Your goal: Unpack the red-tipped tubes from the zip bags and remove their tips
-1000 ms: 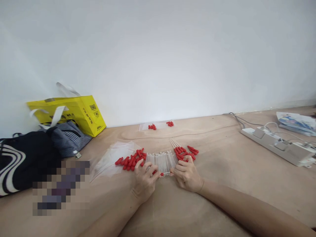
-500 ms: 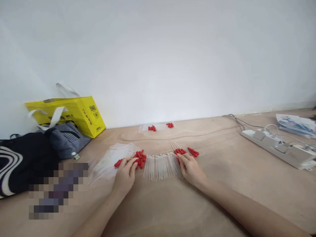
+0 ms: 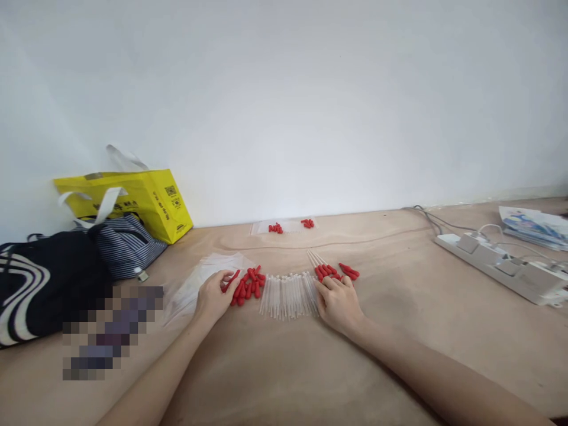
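My left hand is closed, pinching a red rubber bulb between thumb and fingertips. Just right of it lies a heap of loose red bulbs. A row of thin clear dropper tubes lies side by side between my hands. My right hand rests at the row's right end with its fingers curled; what is under the fingertips is hidden. Beyond those fingers, several droppers with red bulbs fan out, clear stems pointing away. More red bulb pieces lie to their right.
Clear plastic bags lie left of the heap. Near the wall, another clear bag has red-ended droppers on it. A yellow bag, a striped bag and a black bag stand left. On the right lies a power strip with plugs.
My left hand has shifted left, and a red bulb now shows upright in its fingers. My right hand's fingers have curled down at the end of the tube row. The view has shifted slightly.
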The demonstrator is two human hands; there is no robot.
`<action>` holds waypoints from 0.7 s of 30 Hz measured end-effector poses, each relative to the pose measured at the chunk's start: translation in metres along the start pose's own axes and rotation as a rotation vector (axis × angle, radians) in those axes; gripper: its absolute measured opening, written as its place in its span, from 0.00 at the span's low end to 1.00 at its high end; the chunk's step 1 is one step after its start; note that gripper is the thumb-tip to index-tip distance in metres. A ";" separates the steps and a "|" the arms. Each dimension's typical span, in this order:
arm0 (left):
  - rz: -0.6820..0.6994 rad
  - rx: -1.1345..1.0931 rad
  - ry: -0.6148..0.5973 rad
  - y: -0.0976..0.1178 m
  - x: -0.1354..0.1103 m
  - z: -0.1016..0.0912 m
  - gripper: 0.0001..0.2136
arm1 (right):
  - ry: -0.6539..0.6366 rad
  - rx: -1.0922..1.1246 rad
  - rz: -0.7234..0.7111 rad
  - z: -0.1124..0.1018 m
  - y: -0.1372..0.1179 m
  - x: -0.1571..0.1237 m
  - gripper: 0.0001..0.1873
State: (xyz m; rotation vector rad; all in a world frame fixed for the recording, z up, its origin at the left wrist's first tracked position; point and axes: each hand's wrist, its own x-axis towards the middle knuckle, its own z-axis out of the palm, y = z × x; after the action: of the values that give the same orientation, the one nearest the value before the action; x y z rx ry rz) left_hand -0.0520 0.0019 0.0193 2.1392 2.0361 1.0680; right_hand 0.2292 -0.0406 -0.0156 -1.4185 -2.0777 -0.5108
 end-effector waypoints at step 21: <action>0.314 0.166 0.334 -0.013 -0.024 -0.005 0.12 | -0.318 0.094 0.412 -0.020 0.035 0.035 0.14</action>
State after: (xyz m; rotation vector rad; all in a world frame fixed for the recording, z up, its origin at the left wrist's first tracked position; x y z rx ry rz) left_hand -0.0644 -0.0195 0.0061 2.5845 2.0189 1.4265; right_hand 0.2564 -0.0149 0.0223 -1.9032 -1.9266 -0.0202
